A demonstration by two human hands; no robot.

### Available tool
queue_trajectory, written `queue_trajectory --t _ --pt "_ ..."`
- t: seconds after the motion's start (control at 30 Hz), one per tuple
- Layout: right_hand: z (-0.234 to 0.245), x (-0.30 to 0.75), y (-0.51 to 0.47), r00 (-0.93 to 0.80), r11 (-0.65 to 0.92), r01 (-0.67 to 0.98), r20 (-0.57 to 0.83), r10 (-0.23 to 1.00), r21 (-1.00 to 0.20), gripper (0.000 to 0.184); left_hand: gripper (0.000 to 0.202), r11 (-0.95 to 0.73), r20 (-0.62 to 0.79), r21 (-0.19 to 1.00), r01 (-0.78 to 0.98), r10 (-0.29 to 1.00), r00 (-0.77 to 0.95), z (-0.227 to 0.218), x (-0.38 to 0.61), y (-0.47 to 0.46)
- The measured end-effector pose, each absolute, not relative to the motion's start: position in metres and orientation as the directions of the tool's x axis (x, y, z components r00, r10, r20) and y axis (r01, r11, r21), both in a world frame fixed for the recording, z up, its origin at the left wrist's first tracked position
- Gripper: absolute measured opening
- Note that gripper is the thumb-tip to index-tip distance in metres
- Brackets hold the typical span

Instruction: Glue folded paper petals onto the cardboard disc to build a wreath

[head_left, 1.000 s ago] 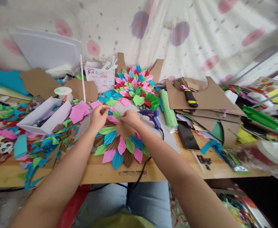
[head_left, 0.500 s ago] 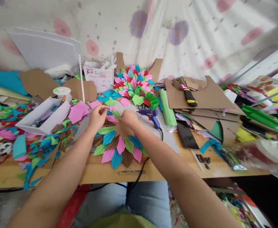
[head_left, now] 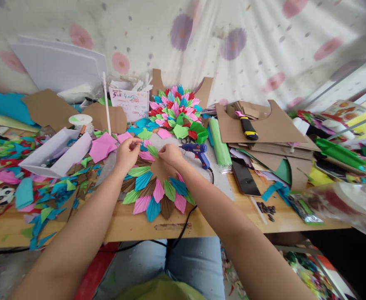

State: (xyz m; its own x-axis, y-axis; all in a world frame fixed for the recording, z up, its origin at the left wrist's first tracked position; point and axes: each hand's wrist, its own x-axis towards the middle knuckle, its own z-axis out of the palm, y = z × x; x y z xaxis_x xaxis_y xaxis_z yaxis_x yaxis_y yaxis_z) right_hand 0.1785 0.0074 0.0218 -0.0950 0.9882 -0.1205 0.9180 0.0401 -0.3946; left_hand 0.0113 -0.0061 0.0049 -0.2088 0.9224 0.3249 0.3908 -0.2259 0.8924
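A round cardboard disc (head_left: 161,171) lies on the wooden table (head_left: 133,227), ringed with pleated paper petals (head_left: 153,192) in green, blue, pink and brown. My left hand (head_left: 127,152) and my right hand (head_left: 169,154) meet at its far edge. Both are closed in a pinch on a small green pleated petal (head_left: 152,150) held between them, over a pink petal on the disc. My forearms reach in from the bottom of the view.
A blue hot glue gun (head_left: 198,152) lies just right of my right hand, its black cord running off the table's front edge. Behind stand a finished paper flower (head_left: 176,110), a white box (head_left: 56,152), paper scraps, a green roll (head_left: 219,143), cardboard sheets and a yellow-black knife (head_left: 248,127).
Both hands stay at the disc's far edge, with only slight finger movement on the green petal. The view has shifted a little.
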Motion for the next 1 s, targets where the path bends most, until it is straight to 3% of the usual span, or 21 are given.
queue_trajectory --t 0.6,1.0 --pt "0.0161 0.1718 0.0087 -0.092 0.047 0.944 -0.126 0.988 -0.326 0.024 0.020 -0.218 0.327 0.877 0.428 0.923 -0.201 0.0041 0.0111 -0.0067" --pt "0.0154 0.1806 0.0132 -0.135 0.076 0.909 -0.117 0.984 -0.409 0.015 0.021 -0.219 0.330 0.873 0.435 0.923 -0.197 0.0037 0.0115 -0.0066"
